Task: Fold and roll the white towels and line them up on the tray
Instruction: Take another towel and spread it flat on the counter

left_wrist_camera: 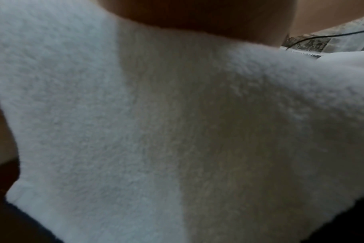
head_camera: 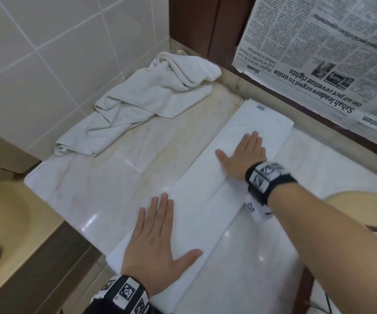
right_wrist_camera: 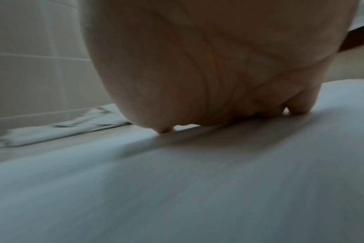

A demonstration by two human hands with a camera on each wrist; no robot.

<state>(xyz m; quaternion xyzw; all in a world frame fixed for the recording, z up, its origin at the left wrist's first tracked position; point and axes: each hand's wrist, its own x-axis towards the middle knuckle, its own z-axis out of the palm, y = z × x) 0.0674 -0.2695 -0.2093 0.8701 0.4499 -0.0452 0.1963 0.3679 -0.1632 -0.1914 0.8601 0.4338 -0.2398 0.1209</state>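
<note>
Low in the frame, the left hand point(head_camera: 160, 241) lies flat on the near end of the folded towel point(head_camera: 196, 200), fingers straight and close together, thumb splayed right. The towel runs as a long strip diagonally up the marble counter point(head_camera: 96, 191). Further up, at centre right, the right hand point(head_camera: 243, 152) presses the far half, fingers flat and slightly fanned. I'd say they're smoothing the fold; best to sweep both palms outward along the strip so the edges stay square before rolling from one end. At upper left a crumpled towel point(head_camera: 142, 103) waits by the tiled wall. I can't see any tray.
</note>
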